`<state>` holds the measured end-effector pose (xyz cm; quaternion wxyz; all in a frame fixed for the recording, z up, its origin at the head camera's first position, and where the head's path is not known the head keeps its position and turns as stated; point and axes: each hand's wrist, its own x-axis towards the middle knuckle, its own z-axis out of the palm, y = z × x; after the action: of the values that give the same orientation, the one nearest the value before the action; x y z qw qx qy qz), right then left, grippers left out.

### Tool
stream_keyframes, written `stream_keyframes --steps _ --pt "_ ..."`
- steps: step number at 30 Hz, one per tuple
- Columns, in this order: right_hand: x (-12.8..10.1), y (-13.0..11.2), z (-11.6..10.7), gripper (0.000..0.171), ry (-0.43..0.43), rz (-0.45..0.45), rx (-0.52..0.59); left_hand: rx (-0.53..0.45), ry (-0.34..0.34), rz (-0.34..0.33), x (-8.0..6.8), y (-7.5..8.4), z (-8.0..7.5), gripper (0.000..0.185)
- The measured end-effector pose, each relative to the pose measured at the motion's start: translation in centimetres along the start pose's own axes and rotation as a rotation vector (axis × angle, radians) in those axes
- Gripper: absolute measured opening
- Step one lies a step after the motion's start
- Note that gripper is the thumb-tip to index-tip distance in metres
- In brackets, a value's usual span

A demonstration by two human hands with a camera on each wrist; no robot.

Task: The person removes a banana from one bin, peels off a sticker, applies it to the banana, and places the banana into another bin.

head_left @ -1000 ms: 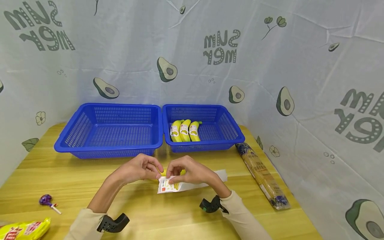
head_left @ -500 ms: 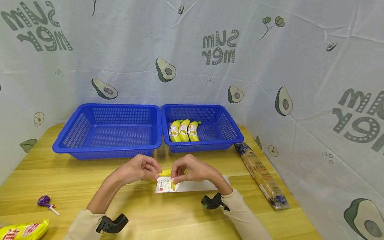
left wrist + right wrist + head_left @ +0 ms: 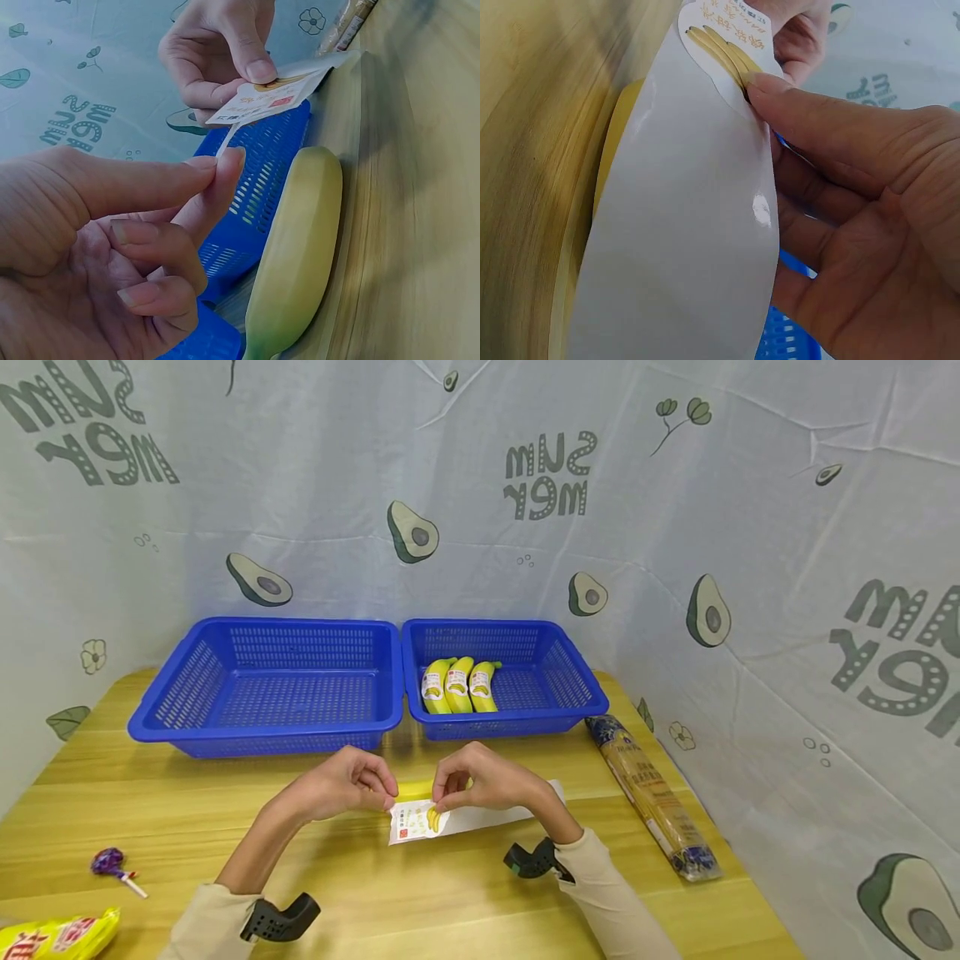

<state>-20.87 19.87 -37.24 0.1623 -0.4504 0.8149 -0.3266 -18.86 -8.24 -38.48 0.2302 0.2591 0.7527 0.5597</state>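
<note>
A white strip of backing paper (image 3: pixel 480 818) bears a printed banana sticker (image 3: pixel 414 821) at its left end. My left hand (image 3: pixel 351 785) pinches the strip's left end between thumb and index finger; the left wrist view shows a thin white edge at those fingertips (image 3: pixel 229 161). With thumb and fingers my right hand (image 3: pixel 487 781) holds the strip by its upper edge, the thumb (image 3: pixel 772 90) at the sticker's banana picture. Behind the strip a yellow banana (image 3: pixel 296 247) lies on the table, partly hidden by the strip and right hand in the head view.
Two blue baskets (image 3: pixel 262 739) stand side by side at the back; the right basket (image 3: pixel 525 720) holds three bananas (image 3: pixel 457 685) with stickers. A long clear-wrapped packet (image 3: pixel 652 797) lies at right. At left are a purple lollipop (image 3: pixel 110 862) and a yellow bag (image 3: pixel 60 935).
My right hand has shifted slightly right along the strip, uncovering more of the sticker. The left hand stays at the strip's left end.
</note>
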Motion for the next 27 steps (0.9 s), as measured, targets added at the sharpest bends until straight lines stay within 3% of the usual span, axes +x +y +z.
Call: stream_keyframes --steps 14,27 --pt "-0.24 -0.19 -0.49 0.007 -0.031 0.0 0.01 0.021 -0.009 0.002 -0.12 -0.13 0.14 0.009" --pt "-0.43 -0.4 -0.57 0.006 -0.06 0.062 0.051 0.031 -0.072 -0.006 -0.17 -0.29 0.29 0.006"
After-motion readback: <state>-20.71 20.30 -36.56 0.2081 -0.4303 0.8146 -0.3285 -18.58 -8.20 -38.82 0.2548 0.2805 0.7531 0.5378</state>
